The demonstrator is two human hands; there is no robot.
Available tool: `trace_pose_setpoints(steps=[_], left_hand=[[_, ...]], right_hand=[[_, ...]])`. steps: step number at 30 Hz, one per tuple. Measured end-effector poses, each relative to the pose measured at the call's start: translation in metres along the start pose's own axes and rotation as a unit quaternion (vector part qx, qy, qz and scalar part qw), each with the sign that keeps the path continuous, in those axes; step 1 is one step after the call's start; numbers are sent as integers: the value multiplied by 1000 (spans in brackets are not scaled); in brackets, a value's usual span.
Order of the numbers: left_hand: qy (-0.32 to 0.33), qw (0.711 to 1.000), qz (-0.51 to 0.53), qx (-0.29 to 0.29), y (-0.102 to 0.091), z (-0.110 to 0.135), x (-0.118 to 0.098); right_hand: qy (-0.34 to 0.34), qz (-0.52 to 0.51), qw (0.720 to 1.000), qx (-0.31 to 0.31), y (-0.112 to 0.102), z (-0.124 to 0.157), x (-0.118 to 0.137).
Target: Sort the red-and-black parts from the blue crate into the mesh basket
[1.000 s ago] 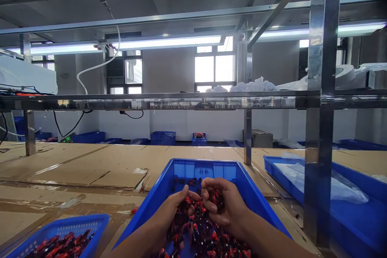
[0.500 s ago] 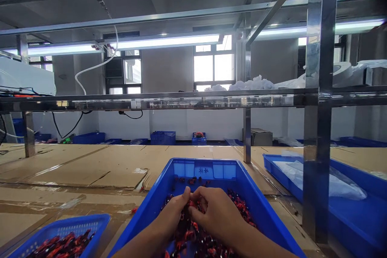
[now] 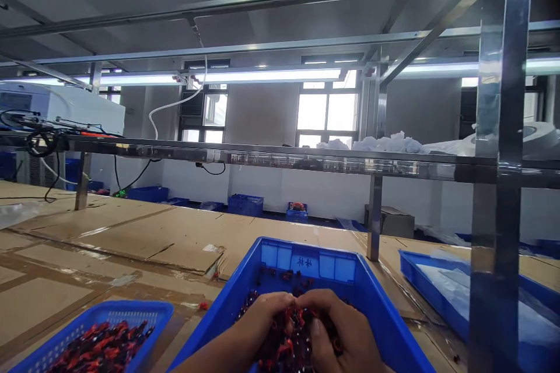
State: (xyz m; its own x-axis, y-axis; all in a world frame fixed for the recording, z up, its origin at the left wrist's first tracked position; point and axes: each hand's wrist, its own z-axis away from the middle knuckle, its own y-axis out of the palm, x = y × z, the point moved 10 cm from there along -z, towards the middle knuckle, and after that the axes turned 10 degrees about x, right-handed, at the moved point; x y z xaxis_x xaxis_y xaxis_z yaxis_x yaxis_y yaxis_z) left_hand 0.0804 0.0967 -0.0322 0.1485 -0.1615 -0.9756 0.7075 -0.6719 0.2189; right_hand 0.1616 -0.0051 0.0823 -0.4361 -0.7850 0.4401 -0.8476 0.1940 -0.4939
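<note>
A deep blue bin (image 3: 319, 265) in front of me holds a heap of small red and black parts (image 3: 286, 342). Both hands are down in that heap, side by side. My left hand (image 3: 266, 316) is curled round a clump of the parts. My right hand (image 3: 339, 329) is also curled, its fingers closed on parts beside the left. The lower part of both hands runs off the bottom edge.
A blue mesh basket (image 3: 135, 313) of the same parts sits at the lower left on the cardboard-covered bench (image 3: 144, 239). A shallow blue tray (image 3: 420, 262) with clear plastic lies right. A steel post (image 3: 499, 186) stands close at right, a shelf rail (image 3: 280, 154) crosses overhead.
The view has shifted left and tilted. My hands have come down and closer together in the bin, gathering parts between them.
</note>
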Motion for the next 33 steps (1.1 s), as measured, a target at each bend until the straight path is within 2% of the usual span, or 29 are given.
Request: trace_pose_setpoints(steps=[3,7,14,17,18,19,22,23,24,28,33], left_hand=[[9,1000,-29,-6,-8,-3,1],[11,1000,-15,-15,-13,-3,4],[-7,999,-20,-24,-4,4,-7],[-16,1000,-4,-19,-2,5,-7],[-17,1000,4,-19,-2,6,-6],[-20,1000,13,-20,-2,6,-6],[-27,999,25,-24,-3,7,-5],[-29,999,24,-25,-3,7,-5],[-32,999,23,-24,-3,8,-6],[-47,997,54,-23,-4,11,-5],[-42,996,78,-7,-1,12,-9]], right_hand=[[25,-9,1000,5,1,-2,-4],[49,-16,999,9,-2,-6,-12],[44,-8,999,30,-3,-7,-20],[73,-83,994,21,-2,-9,-28],[112,-149,982,19,0,-9,-38],[161,-232,959,17,5,-8,-52],[276,-472,837,21,26,-2,-84],[291,-512,808,24,29,-2,-90],[298,-532,792,26,29,-2,-95],[326,-518,789,53,29,-1,-107],[354,-430,827,84,47,5,-115]])
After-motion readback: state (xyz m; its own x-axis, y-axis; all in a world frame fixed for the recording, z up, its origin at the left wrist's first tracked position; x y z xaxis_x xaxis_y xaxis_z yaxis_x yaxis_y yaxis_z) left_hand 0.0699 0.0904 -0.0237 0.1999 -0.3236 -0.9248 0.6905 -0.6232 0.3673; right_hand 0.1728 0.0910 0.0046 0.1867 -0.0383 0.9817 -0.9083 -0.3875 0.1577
